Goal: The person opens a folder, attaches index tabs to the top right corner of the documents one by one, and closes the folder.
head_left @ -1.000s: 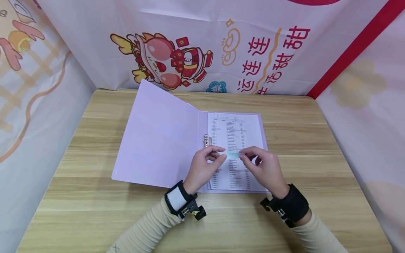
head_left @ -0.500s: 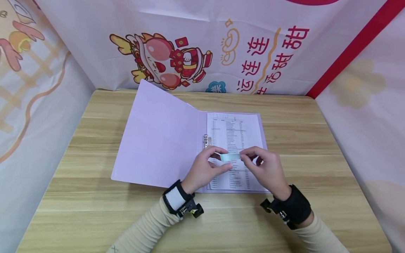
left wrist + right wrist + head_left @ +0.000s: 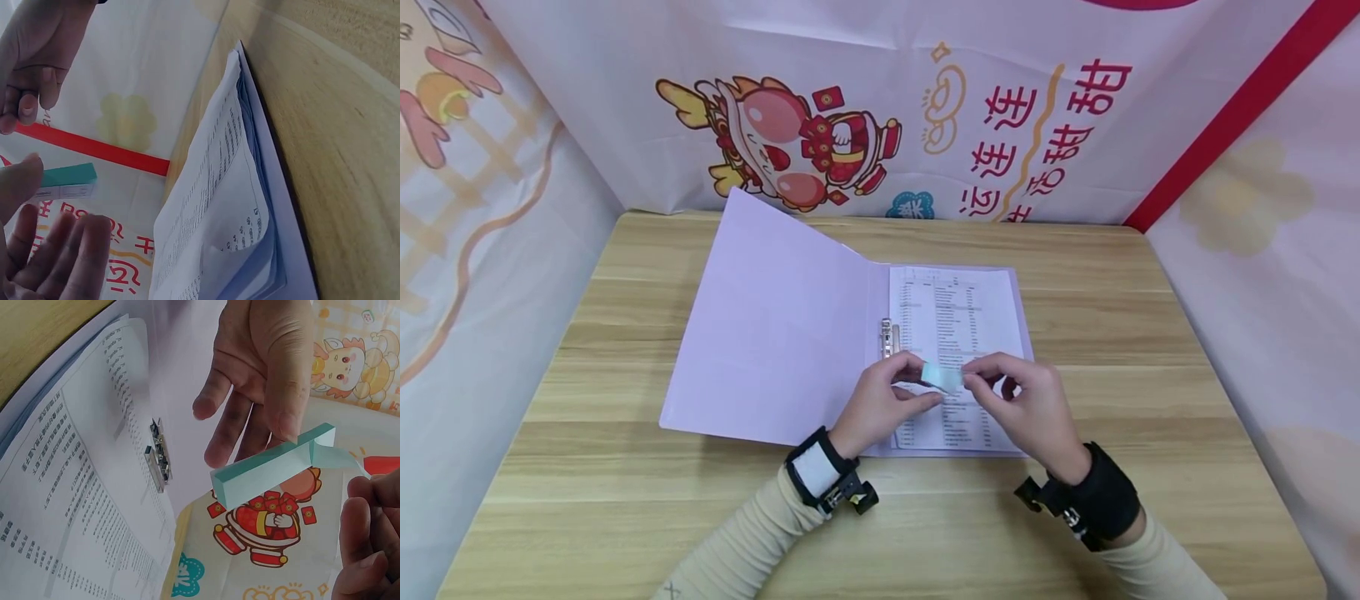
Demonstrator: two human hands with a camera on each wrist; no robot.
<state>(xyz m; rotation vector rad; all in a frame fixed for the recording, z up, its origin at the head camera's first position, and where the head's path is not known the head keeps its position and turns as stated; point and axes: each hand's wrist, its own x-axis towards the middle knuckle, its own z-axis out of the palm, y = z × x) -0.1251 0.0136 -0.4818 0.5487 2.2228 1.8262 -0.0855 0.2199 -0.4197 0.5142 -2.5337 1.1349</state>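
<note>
A small pale teal pad of sticky notes (image 3: 942,377) is held over the open folder's papers. My left hand (image 3: 880,404) holds its left part between thumb and fingers. In the right wrist view the left thumb lies along the edge of the narrow block, and a thin sheet (image 3: 334,457) lifts from one end. The fingertips of my right hand (image 3: 1026,404) pinch that sheet's end. Printed lettering shows on the pad's white side in the left wrist view. Beneath the hands lies the lilac folder (image 3: 782,325), its cover raised at the left.
Printed papers (image 3: 958,317) lie stacked in the folder's right half, their lower corners curling up. A metal clip (image 3: 886,333) sits by the folder's spine. The wooden table (image 3: 602,375) is bounded by printed cloth (image 3: 1022,33) behind and at both sides.
My left thumb has moved down, away from the left fingertips, exposing more of the pad. The pad has tilted between the hands, and my right hand has shifted slightly left. The folder stays put.
</note>
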